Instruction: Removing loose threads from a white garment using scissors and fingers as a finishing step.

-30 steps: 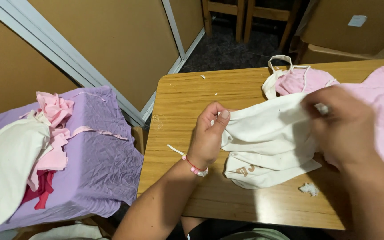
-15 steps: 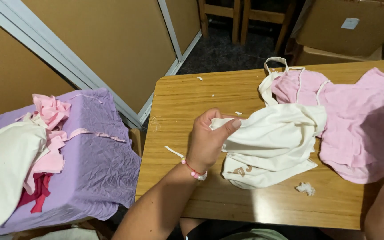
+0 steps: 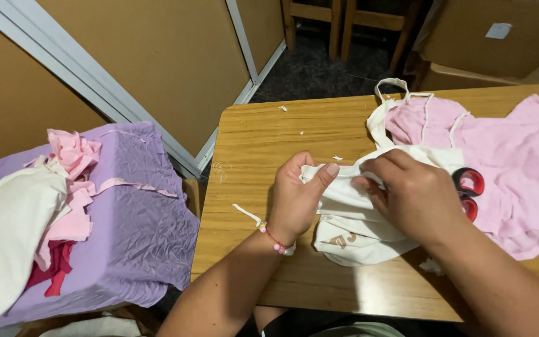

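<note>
Our two bare arms, one beaded bracelet

We wear no sleeves on either forearm, and our left hand (image 3: 297,203) and right hand (image 3: 416,196) are ungloved and ringless as far as we can see. Round our left wrist sits a thin red cord bracelet (image 3: 276,242) strung with pink and pale beads.

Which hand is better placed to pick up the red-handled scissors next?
The right hand, probably. The scissors lie directly beside it on the pink cloth, partly hidden by it. The left hand pinches the cream cloth on the far side.
</note>
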